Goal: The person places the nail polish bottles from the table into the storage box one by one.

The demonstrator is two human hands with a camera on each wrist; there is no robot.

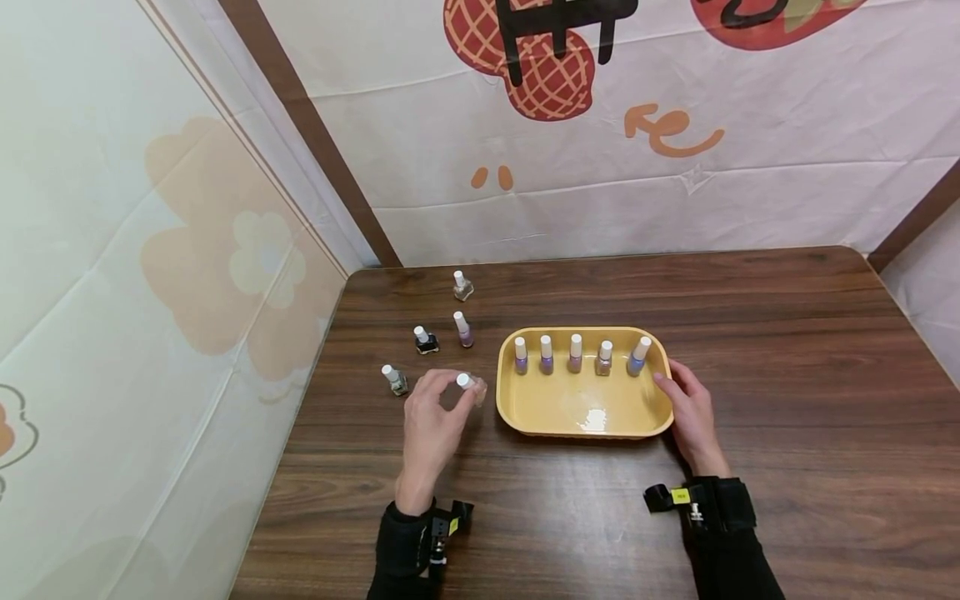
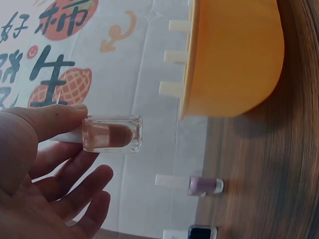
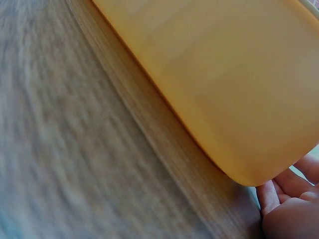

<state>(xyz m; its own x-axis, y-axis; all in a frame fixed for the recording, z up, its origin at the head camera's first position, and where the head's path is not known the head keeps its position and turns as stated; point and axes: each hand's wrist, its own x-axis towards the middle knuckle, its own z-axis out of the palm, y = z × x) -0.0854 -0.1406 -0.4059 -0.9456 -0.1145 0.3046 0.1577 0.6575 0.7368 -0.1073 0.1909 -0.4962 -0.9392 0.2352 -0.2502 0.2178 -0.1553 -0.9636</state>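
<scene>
My left hand (image 1: 433, 425) pinches a nail polish bottle (image 2: 112, 134) by its white cap between thumb and fingers. The bottle is clear glass with a pinkish-beige polish, and it is held just left of the yellow tray (image 1: 585, 425). My right hand (image 1: 692, 417) grips the tray's right end, with the thumb at the rim and the other fingers along the outer wall. Inside the tray, several white-capped bottles stand in a row along the far side, from a purple one (image 1: 521, 358) at the left to a blue one (image 1: 637, 358) at the right.
Left of the tray on the wooden table (image 1: 810, 358) stand a dark bottle (image 1: 427, 342), a purple bottle (image 1: 464, 332), a clear-looking bottle (image 1: 462, 287) at the back and another bottle (image 1: 395, 381) near the left edge. Printed cloth (image 1: 420, 125) hangs behind the table.
</scene>
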